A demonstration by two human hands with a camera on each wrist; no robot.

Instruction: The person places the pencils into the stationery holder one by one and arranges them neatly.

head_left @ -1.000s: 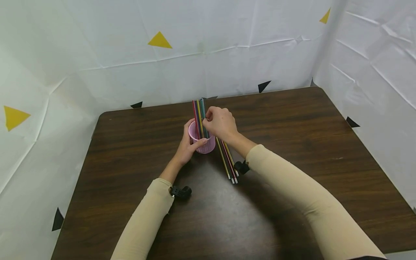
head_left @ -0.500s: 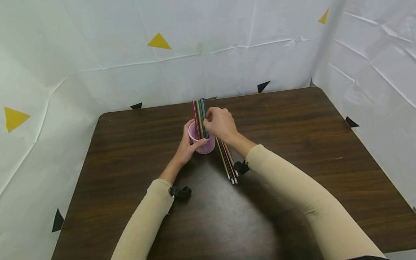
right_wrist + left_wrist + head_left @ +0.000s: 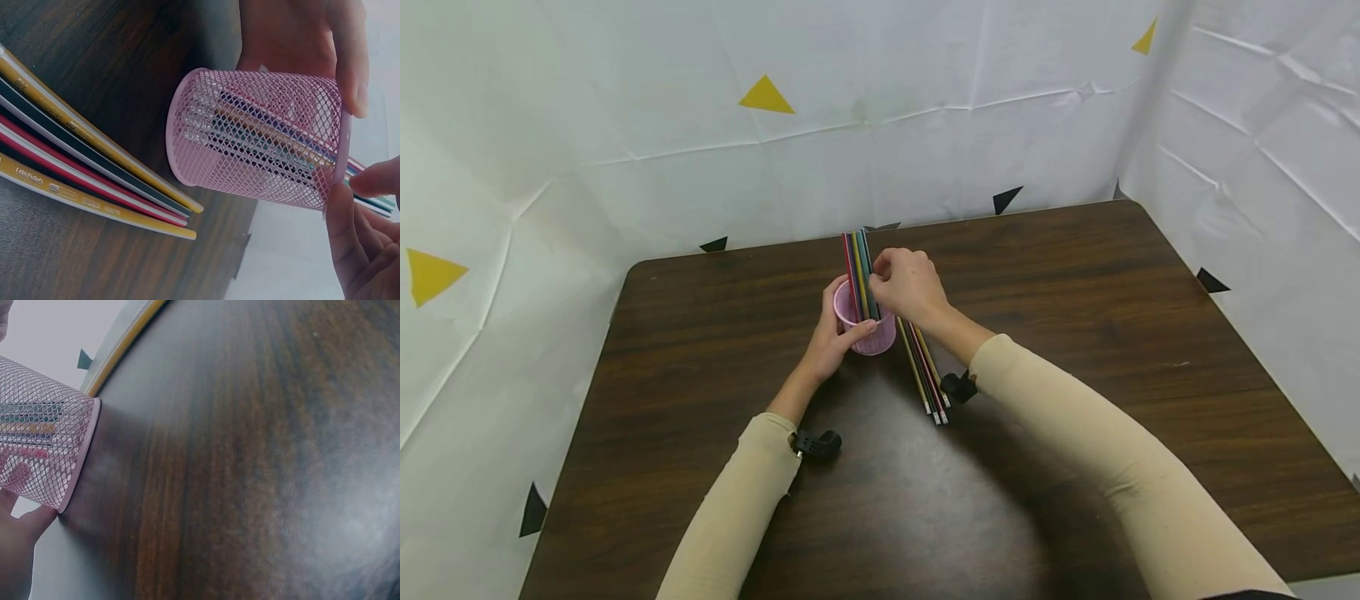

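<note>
Your left hand (image 3: 831, 337) grips the pink mesh cup (image 3: 867, 327) from its left side, fingers curled round the far wall and the thumb laid across the near wall. In the right wrist view the thumb crosses the mesh just below the rim, and the cup (image 3: 259, 140) stands upright on the dark wooden desk (image 3: 1075, 333). In the left wrist view the cup's base (image 3: 78, 456) rests flat on the desk, with your fingers (image 3: 15, 550) touching its lower edge.

Your right hand (image 3: 908, 286) is at the cup's right side and above its rim, fingers curled and pinching the bundle of coloured pencils (image 3: 861, 268) that stands in the cup. The pencils rise well above the rim and lean slightly away from you. Through the mesh, the right wrist view shows their lower lengths (image 3: 262, 137) inside the cup; the fingertips (image 3: 369, 181) sit at the rim where the pencils come out.

A second set of loose pencils (image 3: 922, 368) lies flat on the desk just right of the cup, partly under your right wrist, running toward you side by side. In the right wrist view these pencils (image 3: 81, 181) are yellow, black, red and white.

White sheeting (image 3: 625, 125) with yellow and black triangles stands round the desk.
</note>
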